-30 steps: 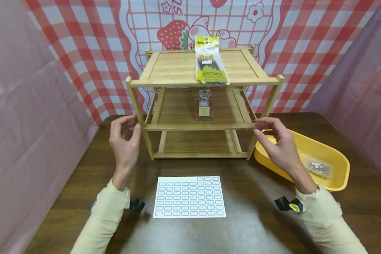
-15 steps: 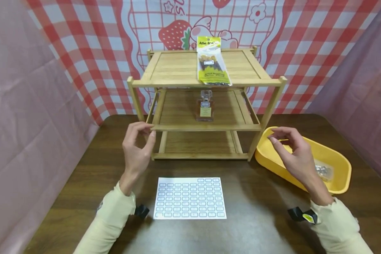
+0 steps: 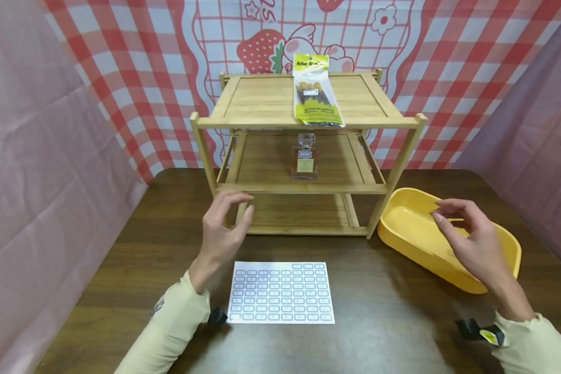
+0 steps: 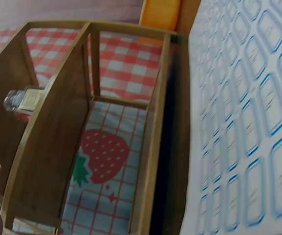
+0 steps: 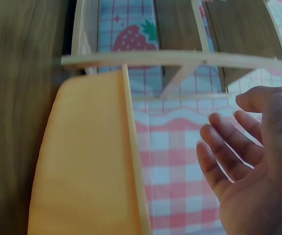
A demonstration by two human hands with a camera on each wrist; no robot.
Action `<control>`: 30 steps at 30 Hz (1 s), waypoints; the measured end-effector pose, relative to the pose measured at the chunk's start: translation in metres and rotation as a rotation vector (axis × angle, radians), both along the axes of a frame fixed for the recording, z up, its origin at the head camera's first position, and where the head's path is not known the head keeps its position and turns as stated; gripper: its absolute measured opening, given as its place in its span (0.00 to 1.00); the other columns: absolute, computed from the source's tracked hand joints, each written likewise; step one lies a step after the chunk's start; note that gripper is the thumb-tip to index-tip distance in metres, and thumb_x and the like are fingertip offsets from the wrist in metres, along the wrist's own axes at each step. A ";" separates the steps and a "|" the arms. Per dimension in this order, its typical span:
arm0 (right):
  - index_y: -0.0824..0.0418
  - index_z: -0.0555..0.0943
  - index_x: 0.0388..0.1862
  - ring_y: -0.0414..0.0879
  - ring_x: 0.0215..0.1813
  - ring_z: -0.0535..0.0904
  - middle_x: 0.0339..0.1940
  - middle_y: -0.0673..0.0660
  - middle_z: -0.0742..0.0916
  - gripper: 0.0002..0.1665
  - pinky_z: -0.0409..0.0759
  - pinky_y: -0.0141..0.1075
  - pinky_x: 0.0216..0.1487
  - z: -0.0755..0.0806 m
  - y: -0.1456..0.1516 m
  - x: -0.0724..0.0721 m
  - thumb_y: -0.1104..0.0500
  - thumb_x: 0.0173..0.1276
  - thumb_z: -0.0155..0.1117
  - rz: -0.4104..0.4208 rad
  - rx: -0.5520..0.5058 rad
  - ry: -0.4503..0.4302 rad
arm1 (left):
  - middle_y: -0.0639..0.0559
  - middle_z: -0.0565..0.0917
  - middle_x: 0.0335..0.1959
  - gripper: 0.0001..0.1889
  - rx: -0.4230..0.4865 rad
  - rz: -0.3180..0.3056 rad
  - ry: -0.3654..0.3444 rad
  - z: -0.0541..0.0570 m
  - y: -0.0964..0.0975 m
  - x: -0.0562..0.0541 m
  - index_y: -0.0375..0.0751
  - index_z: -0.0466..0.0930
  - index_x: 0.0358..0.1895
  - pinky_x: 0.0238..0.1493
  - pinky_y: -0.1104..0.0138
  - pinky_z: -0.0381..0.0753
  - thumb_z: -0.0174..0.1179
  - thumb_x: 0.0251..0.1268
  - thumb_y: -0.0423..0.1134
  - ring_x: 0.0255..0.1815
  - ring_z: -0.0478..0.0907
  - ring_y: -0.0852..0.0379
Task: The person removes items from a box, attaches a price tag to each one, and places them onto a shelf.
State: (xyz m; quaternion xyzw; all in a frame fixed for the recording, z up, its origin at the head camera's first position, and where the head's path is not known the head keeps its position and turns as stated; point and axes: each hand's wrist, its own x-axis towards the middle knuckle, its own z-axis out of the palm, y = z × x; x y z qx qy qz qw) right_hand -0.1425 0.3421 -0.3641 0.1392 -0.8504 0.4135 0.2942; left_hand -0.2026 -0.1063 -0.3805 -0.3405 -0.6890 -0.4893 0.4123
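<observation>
My left hand (image 3: 222,234), fingers loosely bent and holding nothing, hovers before the lower left of a three-tier wooden shelf (image 3: 252,98). The right hand (image 3: 477,244), likewise bare, hangs above a yellow plastic basin (image 3: 409,228) and hides part of its inside. A clear perfume bottle (image 3: 305,161) with a small label stands on the middle tier. On the top tier lies a yellow-and-clear packet of artist brushes (image 3: 317,96), its lower end at the front rail. A white sheet of blue-framed labels (image 3: 280,293) lies flat on the table below the left hand.
The dark wooden table (image 3: 374,322) carries the shelf, basin and sheet. A red-checked cloth (image 3: 140,88) with strawberries hangs behind the shelf. Pink curtains (image 3: 70,171) close in both sides. The basin stands against the shelf's right front leg.
The left hand has moved right and down, away from the shelf's left post. The right hand has moved right and down from the right post to over the basin, covering a small clear box inside.
</observation>
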 end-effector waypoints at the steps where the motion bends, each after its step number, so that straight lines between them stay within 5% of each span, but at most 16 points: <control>1: 0.74 0.78 0.57 0.30 0.49 0.78 0.50 0.36 0.83 0.18 0.72 0.15 0.52 0.000 0.004 0.002 0.76 0.70 0.64 -0.014 0.008 -0.016 | 0.38 0.85 0.44 0.09 -0.011 -0.008 -0.003 -0.002 0.002 0.001 0.29 0.83 0.46 0.57 0.63 0.79 0.64 0.64 0.26 0.48 0.81 0.42; 22: 0.71 0.78 0.56 0.20 0.47 0.74 0.44 0.27 0.79 0.15 0.68 0.11 0.45 -0.011 0.051 0.012 0.67 0.74 0.65 -0.120 0.115 -0.141 | 0.42 0.84 0.51 0.14 -0.131 -0.224 -0.221 -0.026 0.054 0.010 0.30 0.81 0.53 0.58 0.56 0.81 0.66 0.66 0.26 0.53 0.81 0.47; 30: 0.72 0.76 0.56 0.17 0.44 0.70 0.41 0.23 0.76 0.15 0.67 0.10 0.42 -0.015 0.065 0.012 0.65 0.76 0.64 -0.168 0.172 -0.216 | 0.39 0.83 0.54 0.16 -0.160 -0.305 -0.295 -0.032 0.073 0.012 0.32 0.80 0.58 0.58 0.55 0.83 0.65 0.68 0.27 0.54 0.81 0.41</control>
